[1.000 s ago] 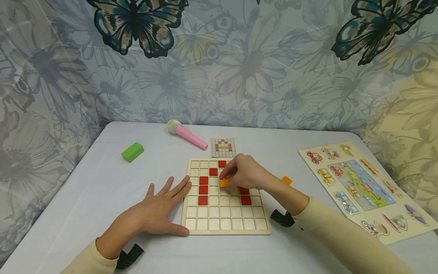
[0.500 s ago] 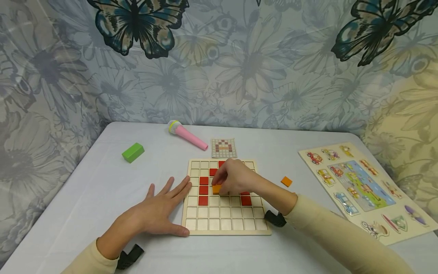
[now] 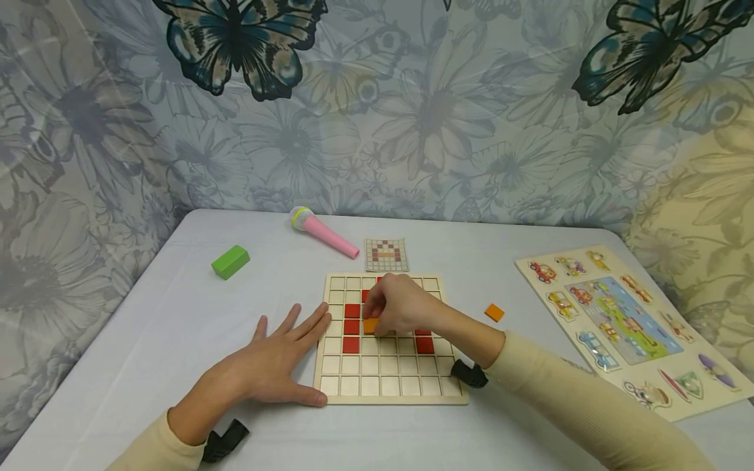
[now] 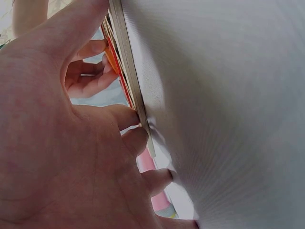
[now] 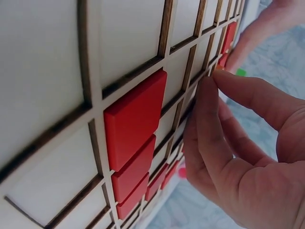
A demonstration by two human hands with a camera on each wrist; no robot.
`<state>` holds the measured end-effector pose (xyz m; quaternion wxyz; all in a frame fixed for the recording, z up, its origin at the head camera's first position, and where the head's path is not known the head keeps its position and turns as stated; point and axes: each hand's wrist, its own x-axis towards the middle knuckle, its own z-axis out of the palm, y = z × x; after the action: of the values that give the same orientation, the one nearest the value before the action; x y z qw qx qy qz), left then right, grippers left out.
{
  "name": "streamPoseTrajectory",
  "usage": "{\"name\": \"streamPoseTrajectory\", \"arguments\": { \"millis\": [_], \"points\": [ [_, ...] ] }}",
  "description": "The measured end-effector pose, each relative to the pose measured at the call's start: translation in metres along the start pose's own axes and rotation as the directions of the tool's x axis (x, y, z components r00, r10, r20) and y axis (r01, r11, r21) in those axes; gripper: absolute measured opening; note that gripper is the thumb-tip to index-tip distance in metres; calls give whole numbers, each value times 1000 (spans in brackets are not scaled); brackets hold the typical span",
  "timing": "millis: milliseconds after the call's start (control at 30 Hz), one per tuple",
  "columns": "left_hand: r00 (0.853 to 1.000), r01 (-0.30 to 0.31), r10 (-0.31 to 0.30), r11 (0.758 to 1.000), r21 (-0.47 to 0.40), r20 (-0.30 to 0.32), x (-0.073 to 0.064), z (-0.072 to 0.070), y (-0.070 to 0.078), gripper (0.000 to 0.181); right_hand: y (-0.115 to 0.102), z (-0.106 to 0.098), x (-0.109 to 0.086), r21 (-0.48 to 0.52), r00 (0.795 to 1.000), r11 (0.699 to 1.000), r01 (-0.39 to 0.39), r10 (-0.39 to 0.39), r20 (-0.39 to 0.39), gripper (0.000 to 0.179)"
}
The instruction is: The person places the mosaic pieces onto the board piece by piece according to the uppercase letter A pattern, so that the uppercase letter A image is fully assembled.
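Note:
My right hand (image 3: 402,304) pinches an orange square tile (image 3: 370,326) over the wooden grid board (image 3: 389,400), beside the left column of red tiles (image 3: 351,327). In the right wrist view, thumb and index finger meet low over the cells, with more red tiles (image 5: 136,117) in the foreground. Whether the orange tile is fully down in its cell I cannot tell. My left hand (image 3: 273,363) lies with spread fingers on the table, fingertips and thumb at the board's left edge. In the left wrist view, the left palm (image 4: 90,157) is beside the board's side (image 4: 125,47).
Behind the board lies a small pattern card (image 3: 385,255), with a pink toy microphone (image 3: 326,234) to its left. Further left sits a green block (image 3: 230,262). A loose orange tile (image 3: 494,313) lies right of the board, before a picture puzzle board (image 3: 565,261).
My right hand has carried the orange tile left and slightly nearer, from mid-board to beside the left red column. In the last half second it shifted only a little. The left hand stays put.

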<state>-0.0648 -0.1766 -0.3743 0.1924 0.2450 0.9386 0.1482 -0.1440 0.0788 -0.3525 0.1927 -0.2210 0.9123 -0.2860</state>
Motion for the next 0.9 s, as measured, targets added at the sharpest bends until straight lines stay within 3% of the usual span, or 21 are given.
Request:
{"name": "streamPoseTrajectory", "arguments": {
  "millis": [500, 900],
  "points": [
    [1000, 17, -17, 1000, 11, 13, 2, 0, -1, 125, -6, 1, 2, -66, 1000, 998, 10, -9, 8, 21],
    [1000, 22, -22, 1000, 2, 18, 2, 0, 0, 125, -7, 1, 2, -54, 1000, 998, 12, -11, 14, 24]
  ]
}}
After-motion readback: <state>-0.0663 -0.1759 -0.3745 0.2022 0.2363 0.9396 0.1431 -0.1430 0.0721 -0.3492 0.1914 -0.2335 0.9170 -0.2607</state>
